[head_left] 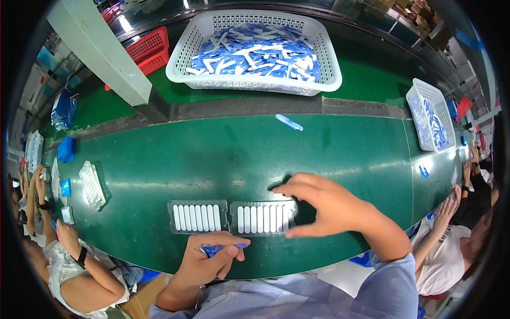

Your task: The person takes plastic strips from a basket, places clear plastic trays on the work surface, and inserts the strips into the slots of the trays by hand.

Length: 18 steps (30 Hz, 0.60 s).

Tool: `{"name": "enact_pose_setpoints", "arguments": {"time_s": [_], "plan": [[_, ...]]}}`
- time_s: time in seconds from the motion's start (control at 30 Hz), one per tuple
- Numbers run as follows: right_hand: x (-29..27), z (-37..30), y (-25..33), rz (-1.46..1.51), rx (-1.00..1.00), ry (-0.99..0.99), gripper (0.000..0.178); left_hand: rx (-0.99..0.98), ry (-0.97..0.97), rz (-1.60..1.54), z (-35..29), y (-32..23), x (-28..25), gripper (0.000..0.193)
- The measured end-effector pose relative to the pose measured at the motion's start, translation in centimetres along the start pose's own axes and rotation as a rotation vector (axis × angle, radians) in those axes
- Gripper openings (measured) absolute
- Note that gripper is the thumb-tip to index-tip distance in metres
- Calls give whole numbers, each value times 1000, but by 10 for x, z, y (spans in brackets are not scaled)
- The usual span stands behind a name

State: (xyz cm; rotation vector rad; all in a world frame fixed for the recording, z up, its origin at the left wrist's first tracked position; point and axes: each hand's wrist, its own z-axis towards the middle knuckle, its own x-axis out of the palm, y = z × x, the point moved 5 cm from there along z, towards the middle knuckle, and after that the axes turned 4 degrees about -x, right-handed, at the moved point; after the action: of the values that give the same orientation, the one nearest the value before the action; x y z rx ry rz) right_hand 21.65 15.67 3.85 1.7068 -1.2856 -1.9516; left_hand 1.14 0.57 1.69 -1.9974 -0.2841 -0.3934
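You are at a long green worktop [223, 154] that curves across the view, its glossy surface catching streaks of overhead light. Along its far edge runs a dark raised strip [255, 108], and beyond that lies a 2nd green surface [366, 80]. A pale square pillar [98, 48] rises at the far left corner. Past the near edge, pale floor [345, 276] shows.

Green belt [223, 154]; white-slotted clear trays [197, 217]; blue-white strips in white basket [254, 50]; red basket [150, 50]; pale blue checked sleeve [390, 290].
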Motion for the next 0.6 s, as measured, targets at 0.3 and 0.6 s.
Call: {"name": "enact_pose_setpoints", "arguments": {"time_s": [0.3,0.6], "plan": [[2,-16,2,-223,-68,-231,71,-5,335,164,12,11,23,30],[24,24,17,-210,-140,-127,72,-68,390,159,-2,29,18,26]]}}
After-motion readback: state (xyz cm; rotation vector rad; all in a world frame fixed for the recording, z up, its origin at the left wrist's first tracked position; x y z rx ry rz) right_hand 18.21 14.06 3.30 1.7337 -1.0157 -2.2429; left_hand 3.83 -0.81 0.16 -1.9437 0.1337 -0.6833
